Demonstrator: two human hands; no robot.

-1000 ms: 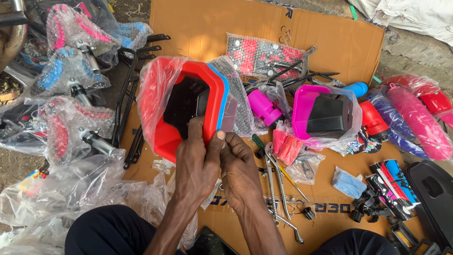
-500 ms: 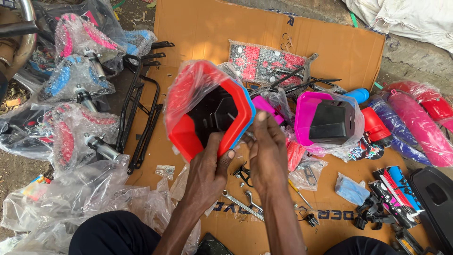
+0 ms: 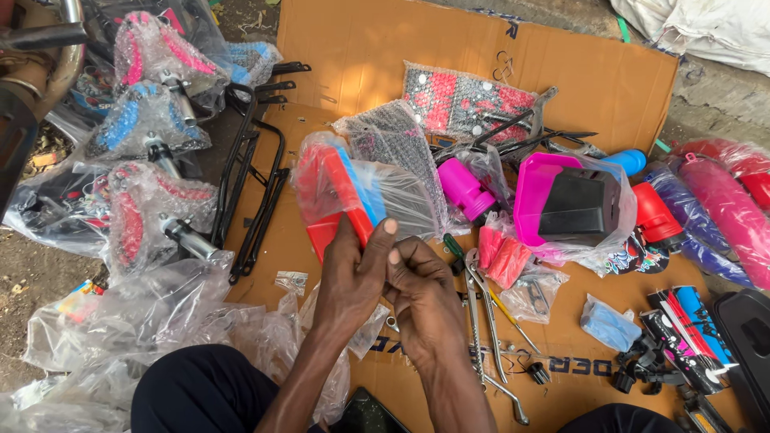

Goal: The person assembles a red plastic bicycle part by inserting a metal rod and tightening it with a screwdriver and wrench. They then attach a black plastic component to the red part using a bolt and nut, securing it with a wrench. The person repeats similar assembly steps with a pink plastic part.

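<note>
A red and blue plastic part [image 3: 341, 200], wrapped in clear plastic film, stands edge-on near the middle of a flattened sheet of brown cardboard [image 3: 345, 56] laid on bare, dusty ground. The left hand [image 3: 353, 273] pinches its lower red edge, thumb pressed up along the blue stripe and fingers closed behind. The right hand [image 3: 421, 293] is curled just beside it, touching the left thumb; its fingertips are pressed together, though what they nip, if anything, cannot be told.

Just right of the hands, metal wrenches [image 3: 485, 329] and a green-handled screwdriver [image 3: 455, 250] lie on the cardboard. Beyond them sit a magenta bottle [image 3: 465, 188], a magenta and black part in a bag [image 3: 573, 204], and red hand grips [image 3: 505, 261]. A mesh-wrapped flat piece [image 3: 469, 104] lies toward the far edge of the cardboard. Red and purple wrapped fenders [image 3: 726, 204] rest at the right edge.

To the left, black metal racks [image 3: 253, 184] straddle the cardboard's edge, and bubble-wrapped saddles [image 3: 144, 212] in pink and blue are piled on the dirt. Crumpled clear plastic bags [image 3: 160, 321] gather beside the person's dark-clothed knee [image 3: 200, 397].
</note>
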